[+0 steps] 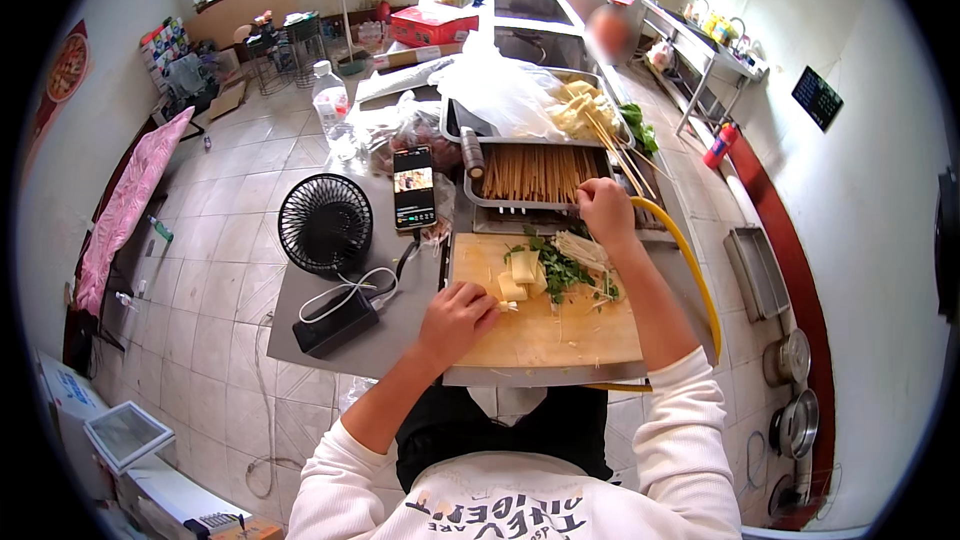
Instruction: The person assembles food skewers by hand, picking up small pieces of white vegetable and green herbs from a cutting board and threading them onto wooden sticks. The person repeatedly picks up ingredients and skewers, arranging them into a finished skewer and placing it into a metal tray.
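My left hand (461, 319) rests at the left part of the wooden cutting board (525, 341), its fingers closed around a small pale roll with white ends showing. My right hand (602, 210) is at the front right edge of a metal tray (525, 204) of wooden skewers (536, 172); its fingertips are pinched, and whether they hold a skewer cannot be told. On the board lie pale yellow tofu-skin pieces (523, 274), green herb leaves (556, 270) and a bunch of enoki mushrooms (581, 250). Filled skewers (619, 157) lean across the far tray (626, 136).
Left of the board are a phone (415, 187), a black fan (325, 223), a black power bank (335, 326) with a white cable, and a plastic bottle (330, 97). A yellow hose (694, 270) curves past the right side. A white plastic bag (495, 90) covers part of the far tray.
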`<state>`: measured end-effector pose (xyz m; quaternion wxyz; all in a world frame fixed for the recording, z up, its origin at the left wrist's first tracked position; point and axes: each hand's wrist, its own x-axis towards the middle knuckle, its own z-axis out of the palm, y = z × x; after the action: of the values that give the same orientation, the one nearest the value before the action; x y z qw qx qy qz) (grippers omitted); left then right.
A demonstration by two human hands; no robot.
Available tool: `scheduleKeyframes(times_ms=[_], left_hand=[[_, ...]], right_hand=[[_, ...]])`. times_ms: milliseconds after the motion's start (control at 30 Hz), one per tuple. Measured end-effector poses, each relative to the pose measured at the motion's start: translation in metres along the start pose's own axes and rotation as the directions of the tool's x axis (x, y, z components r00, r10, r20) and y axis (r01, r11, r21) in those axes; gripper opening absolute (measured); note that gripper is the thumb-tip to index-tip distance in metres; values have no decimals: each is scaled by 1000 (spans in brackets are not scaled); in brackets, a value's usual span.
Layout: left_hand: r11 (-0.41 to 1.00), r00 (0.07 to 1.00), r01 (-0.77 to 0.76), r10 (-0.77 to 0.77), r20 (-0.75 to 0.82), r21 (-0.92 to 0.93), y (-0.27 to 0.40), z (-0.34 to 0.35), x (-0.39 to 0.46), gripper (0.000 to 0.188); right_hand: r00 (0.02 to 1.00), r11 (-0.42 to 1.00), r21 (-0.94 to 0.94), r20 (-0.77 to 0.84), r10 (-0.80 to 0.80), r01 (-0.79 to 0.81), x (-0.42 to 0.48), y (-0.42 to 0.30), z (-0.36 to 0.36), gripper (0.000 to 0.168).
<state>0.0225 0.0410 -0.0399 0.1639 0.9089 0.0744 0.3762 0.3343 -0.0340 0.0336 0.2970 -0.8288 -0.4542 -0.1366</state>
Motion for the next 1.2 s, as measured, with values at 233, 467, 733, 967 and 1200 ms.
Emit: scheduleKeyframes(times_ms=[233,467,733,967,1200], left_hand=[[999,998,36,-35,-52,21,-1,-4,-6,11],[999,998,39,-38,-48,33,2,-2,-5,9],[1000,999,4,-3,-53,16,0,-3,-11,13],[972,987,141,-153,-51,-186,1,-7,-13,15],[360,715,664,-563,415,-656,25,-30,17,31]], right_hand=[[803,876,-395,407,436,-275,65,-11,25,36],[720,854,-90,497,485,-513,67,12,14,29],[574,458,424,777,261,-782,-23,0,-44,18],[601,231,558,770,214,-797,-142,-34,-87,15],[639,275,596,762,102,-755,-216,-60,-100,14]])
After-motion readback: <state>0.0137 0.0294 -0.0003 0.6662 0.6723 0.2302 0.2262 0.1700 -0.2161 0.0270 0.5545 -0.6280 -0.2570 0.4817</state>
